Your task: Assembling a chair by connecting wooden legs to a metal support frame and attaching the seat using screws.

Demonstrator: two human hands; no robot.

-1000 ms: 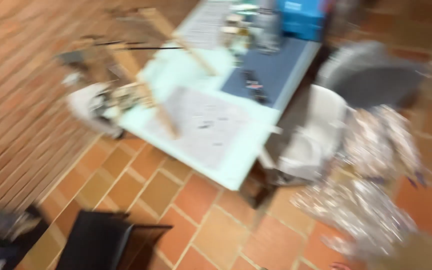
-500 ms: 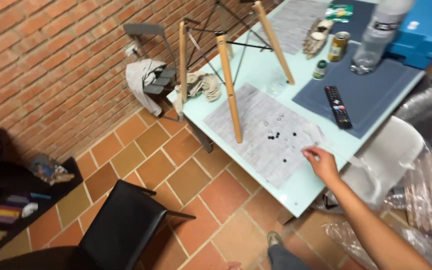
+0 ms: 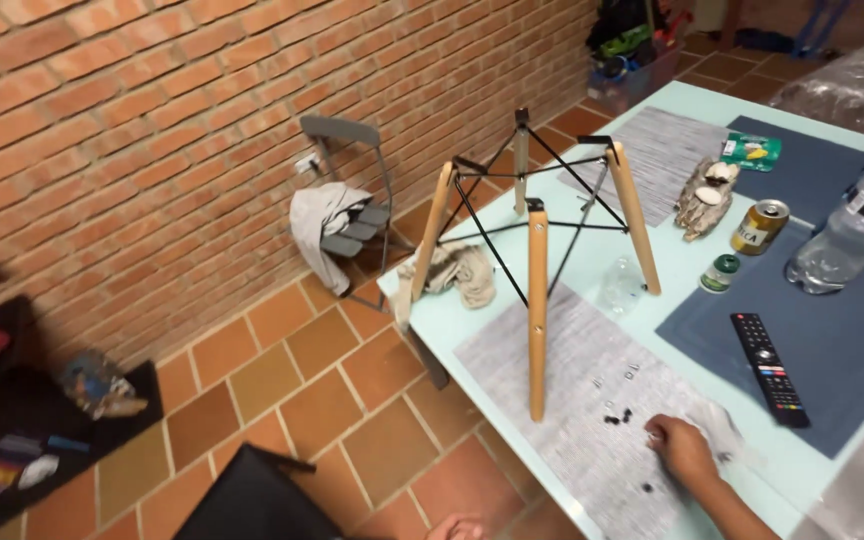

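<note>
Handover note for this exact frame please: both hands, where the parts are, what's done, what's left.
Right hand: fingers curled on the grey placemat, grip on small parts unclear.
Left hand: only a sliver at the bottom edge, off the table, state unclear.
Small dark hardware pieces lie loose on the placemat beside the right hand.
Chair leg frame stands on the table, four wooden legs joined by black wire bracing.
Left: loose hardware not fitted; no seat is on the frame.

open: grey mat (image 3: 592,400) | blocked: chair legs (image 3: 537,310), remote (image 3: 769,368)
</note>
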